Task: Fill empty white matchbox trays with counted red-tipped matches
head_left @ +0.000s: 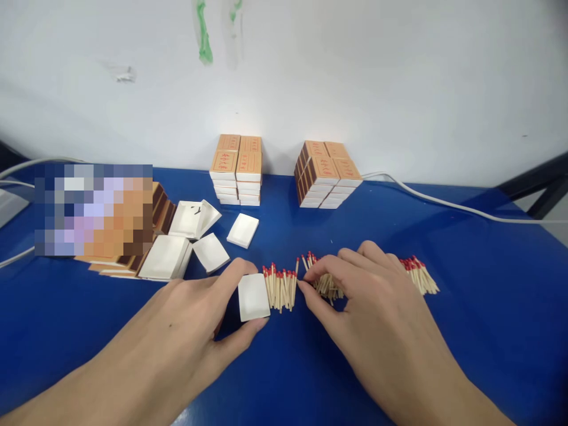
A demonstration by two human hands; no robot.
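My left hand [195, 319] grips a small white matchbox tray [253, 297] between thumb and fingers, holding it on the blue table. Just right of the tray lies a bunch of red-tipped matches [280, 287], heads pointing away from me. My right hand [364, 302] rests palm down on a larger pile of matches [328, 283], its fingers curled and pinching at the sticks. More matches [419, 275] stick out past the right side of that hand.
Two stacks of orange matchboxes [236, 170] [323, 174] stand at the back by the white wall. Loose white trays [208, 234] and box sleeves [162, 207] lie at the left, next to a blurred patch. A white cable [448, 204] runs along the right.
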